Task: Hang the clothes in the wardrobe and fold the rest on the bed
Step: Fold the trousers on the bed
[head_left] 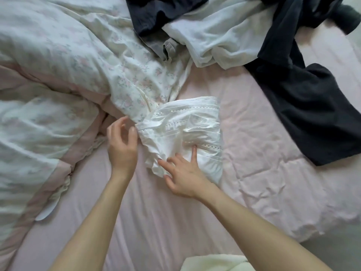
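Observation:
A white embroidered garment (187, 130) lies folded into a rough bundle on the pink bed sheet (263, 137), in the middle of the head view. My left hand (122, 141) hovers at the garment's left edge with fingers spread and loosely curled, holding nothing. On the garment's lower part rests my right hand (183, 173), fingers apart and flat, the index finger pressing into the cloth. A pile of unfolded clothes sits at the far side: a dark navy garment (304, 106), a white garment (220, 36) and another dark piece (156, 14).
A rumpled floral duvet (58, 61) with a pink border fills the left side and touches the white garment's upper left. A pale cloth (213, 263) shows at the bottom edge. The bed's right edge runs at the lower right.

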A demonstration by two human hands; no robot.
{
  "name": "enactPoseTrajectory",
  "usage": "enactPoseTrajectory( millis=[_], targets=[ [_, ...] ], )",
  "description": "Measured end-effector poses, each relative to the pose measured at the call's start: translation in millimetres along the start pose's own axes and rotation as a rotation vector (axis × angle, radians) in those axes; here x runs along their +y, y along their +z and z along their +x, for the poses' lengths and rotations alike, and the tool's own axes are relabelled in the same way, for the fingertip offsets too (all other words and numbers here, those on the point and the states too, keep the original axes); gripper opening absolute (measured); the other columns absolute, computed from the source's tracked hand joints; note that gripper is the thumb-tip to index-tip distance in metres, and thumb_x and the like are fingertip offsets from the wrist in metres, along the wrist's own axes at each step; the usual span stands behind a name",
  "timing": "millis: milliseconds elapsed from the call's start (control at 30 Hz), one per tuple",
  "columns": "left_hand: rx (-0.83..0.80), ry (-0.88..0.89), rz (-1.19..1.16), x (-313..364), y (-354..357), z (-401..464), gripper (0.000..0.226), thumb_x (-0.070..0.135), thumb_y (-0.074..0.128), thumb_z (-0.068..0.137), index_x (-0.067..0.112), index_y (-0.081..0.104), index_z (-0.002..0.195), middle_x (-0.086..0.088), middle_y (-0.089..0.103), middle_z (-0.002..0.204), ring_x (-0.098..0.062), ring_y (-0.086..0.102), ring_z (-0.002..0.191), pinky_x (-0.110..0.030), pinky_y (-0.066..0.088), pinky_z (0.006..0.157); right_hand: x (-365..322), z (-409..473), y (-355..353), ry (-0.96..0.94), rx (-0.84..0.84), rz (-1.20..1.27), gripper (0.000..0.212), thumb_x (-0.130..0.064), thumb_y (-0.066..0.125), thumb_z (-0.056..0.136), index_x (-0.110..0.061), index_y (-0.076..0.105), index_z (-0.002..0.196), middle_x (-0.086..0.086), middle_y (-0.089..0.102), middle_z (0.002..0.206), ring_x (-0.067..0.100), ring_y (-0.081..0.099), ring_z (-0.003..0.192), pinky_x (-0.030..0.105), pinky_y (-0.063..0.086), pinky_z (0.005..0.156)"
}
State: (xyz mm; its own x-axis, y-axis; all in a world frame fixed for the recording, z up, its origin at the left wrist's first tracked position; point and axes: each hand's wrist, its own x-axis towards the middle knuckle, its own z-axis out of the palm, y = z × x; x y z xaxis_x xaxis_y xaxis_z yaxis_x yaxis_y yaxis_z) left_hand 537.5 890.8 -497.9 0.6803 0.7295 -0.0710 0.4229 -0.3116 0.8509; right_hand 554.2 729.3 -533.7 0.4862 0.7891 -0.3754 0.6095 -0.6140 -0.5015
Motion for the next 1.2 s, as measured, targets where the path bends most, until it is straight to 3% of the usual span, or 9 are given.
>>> enactPoseTrajectory(
  millis=[100, 233, 300, 400, 533, 667, 933, 1067, 1200],
  targets=[
    [-0.465, 0.343, 0.168, 1, 25, 0, 0.037, 0.03, 0.044, 0.093, 0.015, 0.059, 0.124, 0.008, 0.052, 0.126, -0.008, 0.041, 0.124, -0.025, 0.029, 0.106, 13, -9, -3, -0.105, 0.025, 0.053, 0.051, -0.019, 0.046, 0.089, -0.019, 0.042, 0.14, 0.013, 0.046, 0.131, 0.024, 0.035, 0.133, 0.066, -0.009, 0.108],
    [-0.872, 0.309, 0.759, -25, 61, 5, 0.054, 0.059, 0.032, 0.092, 0.046, 0.021, 0.143, 0.008, 0.002, 0.158, -0.021, 0.0, 0.145, -0.05, -0.003, 0.114, 35, -38, -14, -0.149, 0.178, 0.248, 0.022, 0.003, 0.049, 0.077, 0.003, 0.066, 0.09, 0.023, 0.058, 0.097, 0.04, 0.058, 0.107, 0.054, 0.039, 0.101],
    [-0.851, 0.309, 0.877, -38, 71, 1, 0.071, 0.077, 0.023, 0.08, 0.05, 0.01, 0.144, 0.009, -0.011, 0.158, -0.023, -0.009, 0.145, -0.056, -0.012, 0.11, 42, -50, -16, -0.058, 0.371, 0.3, 0.024, 0.001, 0.04, 0.076, 0.005, 0.063, 0.082, 0.021, 0.058, 0.09, 0.035, 0.06, 0.093, 0.04, 0.051, 0.077],
    [-0.721, 0.319, 0.903, -47, 79, -6, 0.079, 0.084, 0.01, 0.071, 0.051, 0.01, 0.143, 0.011, -0.01, 0.157, -0.024, -0.007, 0.145, -0.062, -0.017, 0.104, 53, -47, -14, 0.282, 0.695, 0.286, 0.027, -0.002, 0.045, 0.083, 0.004, 0.062, 0.103, 0.021, 0.057, 0.101, 0.024, 0.048, 0.098, 0.039, 0.047, 0.083],
    [-0.61, 0.107, 0.861, -61, 78, -19, 0.08, 0.087, 0.009, 0.067, 0.056, -0.013, 0.137, 0.002, -0.012, 0.158, -0.027, -0.018, 0.143, -0.06, -0.024, 0.102, 70, -25, -14, 0.791, 0.445, 0.896, 0.074, -0.027, 0.066, 0.086, -0.009, 0.024, 0.144, 0.012, 0.04, 0.138, 0.021, 0.043, 0.124, 0.035, 0.036, 0.106],
    [-0.575, -0.172, 0.74, -80, 80, -32, 0.086, 0.084, 0.031, 0.07, 0.059, -0.022, 0.133, -0.001, -0.024, 0.154, -0.03, -0.027, 0.139, -0.062, -0.007, 0.107, 83, -7, 8, 0.815, 0.345, 1.132, 0.074, -0.018, 0.079, 0.072, -0.012, 0.035, 0.131, 0.005, 0.056, 0.123, 0.014, 0.058, 0.108, 0.031, 0.048, 0.093],
    [-0.675, -0.259, 0.579, -59, 65, -20, 0.096, 0.072, 0.055, 0.072, 0.049, -0.006, 0.144, -0.002, -0.017, 0.157, -0.032, -0.016, 0.142, -0.057, 0.001, 0.112, 67, -13, -8, 0.804, 0.451, 1.216, 0.064, -0.019, 0.083, 0.06, -0.017, 0.047, 0.112, 0.003, 0.064, 0.104, 0.018, 0.064, 0.094, 0.036, 0.055, 0.08],
    [-0.465, -0.074, 0.379, -9, 32, -42, 0.102, 0.052, 0.07, 0.073, 0.038, 0.001, 0.147, -0.002, -0.007, 0.158, -0.02, -0.01, 0.145, -0.047, 0.003, 0.117, 45, -50, -39, 0.745, 0.446, 1.052, 0.064, -0.035, 0.073, 0.052, -0.024, 0.05, 0.11, -0.006, 0.065, 0.101, 0.014, 0.063, 0.094, 0.039, 0.052, 0.084],
    [-0.483, 0.543, 0.421, 61, 14, -74, 0.118, 0.059, 0.073, 0.065, 0.042, -0.012, 0.144, -0.001, -0.014, 0.156, -0.024, -0.021, 0.142, -0.052, -0.011, 0.112, 47, -116, -91, 0.678, 0.365, 0.688, 0.062, -0.039, 0.072, 0.061, -0.037, 0.044, 0.116, -0.011, 0.064, 0.101, 0.017, 0.059, 0.096, 0.037, 0.049, 0.081]
  ],
)
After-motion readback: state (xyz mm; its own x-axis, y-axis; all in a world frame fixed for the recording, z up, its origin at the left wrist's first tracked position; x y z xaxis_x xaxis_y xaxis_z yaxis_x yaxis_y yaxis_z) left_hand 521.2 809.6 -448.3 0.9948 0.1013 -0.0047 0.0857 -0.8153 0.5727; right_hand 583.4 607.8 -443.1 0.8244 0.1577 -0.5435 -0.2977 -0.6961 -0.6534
